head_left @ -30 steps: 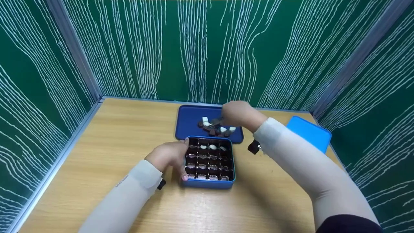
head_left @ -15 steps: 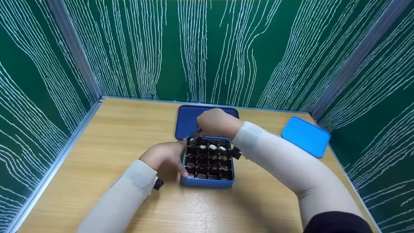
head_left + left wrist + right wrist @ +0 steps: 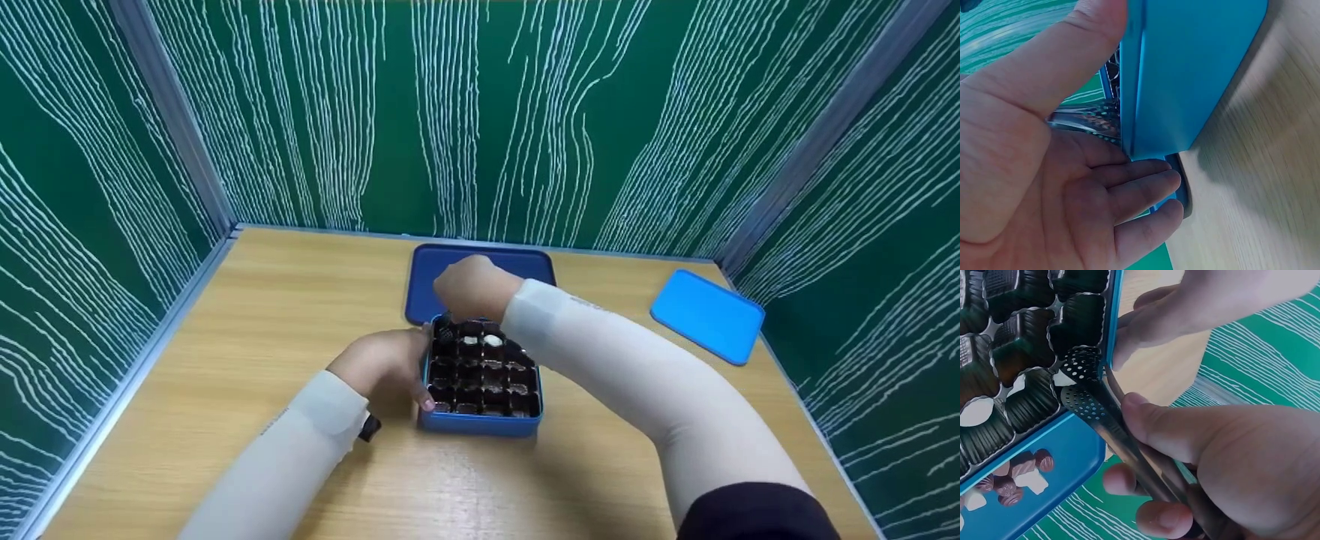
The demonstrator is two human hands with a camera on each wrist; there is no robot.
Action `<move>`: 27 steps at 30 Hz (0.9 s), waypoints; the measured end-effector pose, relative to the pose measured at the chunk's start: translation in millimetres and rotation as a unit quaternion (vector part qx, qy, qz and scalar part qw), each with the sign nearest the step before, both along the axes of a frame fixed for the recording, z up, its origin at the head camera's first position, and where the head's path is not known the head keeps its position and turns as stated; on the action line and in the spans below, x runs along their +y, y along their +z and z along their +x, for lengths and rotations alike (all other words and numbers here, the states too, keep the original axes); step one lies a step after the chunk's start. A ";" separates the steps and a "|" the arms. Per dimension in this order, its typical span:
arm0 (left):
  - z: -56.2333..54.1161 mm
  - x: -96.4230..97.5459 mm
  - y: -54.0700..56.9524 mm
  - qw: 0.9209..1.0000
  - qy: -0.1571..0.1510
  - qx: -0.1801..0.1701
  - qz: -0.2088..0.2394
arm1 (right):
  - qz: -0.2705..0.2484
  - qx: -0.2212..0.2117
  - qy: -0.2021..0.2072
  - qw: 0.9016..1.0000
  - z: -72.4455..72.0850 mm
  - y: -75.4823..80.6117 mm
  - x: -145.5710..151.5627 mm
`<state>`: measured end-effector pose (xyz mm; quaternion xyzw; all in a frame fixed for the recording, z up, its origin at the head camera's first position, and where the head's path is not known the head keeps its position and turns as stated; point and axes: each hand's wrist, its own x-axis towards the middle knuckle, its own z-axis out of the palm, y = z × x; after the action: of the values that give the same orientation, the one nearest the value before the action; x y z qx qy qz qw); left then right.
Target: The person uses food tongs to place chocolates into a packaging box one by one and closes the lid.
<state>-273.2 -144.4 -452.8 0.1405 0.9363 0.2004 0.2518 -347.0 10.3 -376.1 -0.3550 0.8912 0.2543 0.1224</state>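
My left hand holds the left side of a blue tin box, thumb near the front corner and fingers at the back corner. In the left wrist view the box stands against the thumb. A dark brown plastic insert divides the box into compartments. My right hand grips metal tongs with perforated ends. These tips reach into the back left corner compartment, with a bit of white showing by them. White chocolates lie in the back row, partly behind the right forearm in the head view.
Behind the box sits a dark blue tray; in the right wrist view brown and white chocolates lie on it. A bright blue lid or tray rests at the back right. Green walls with white lines enclose the table.
My right hand has moved left from above the chocolates on the tray to the box's back left corner, tongs in hand. My left hand stays at the box.
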 end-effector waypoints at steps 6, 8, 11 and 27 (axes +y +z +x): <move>-0.1 -1.1 1.2 1.000 0.000 0.001 -0.007 | 0.022 0.010 0.006 1.000 -1.7 -7.9 -11.4; -0.3 -1.3 1.3 1.000 0.000 0.001 -0.010 | 0.026 0.006 -0.001 1.000 -2.6 -8.9 -13.4; -0.5 -1.0 1.6 1.000 0.000 0.000 -0.011 | 0.031 -0.002 -0.011 0.999 -3.1 -7.1 -13.3; -1.2 3.1 -1.8 1.000 0.002 -0.011 0.007 | -0.154 -0.055 -0.135 0.977 -15.4 43.3 80.1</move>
<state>-274.4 -141.3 -454.7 0.1378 0.9323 0.2093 0.2607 -362.5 90.4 -332.9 -0.2593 0.9514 0.0749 0.1480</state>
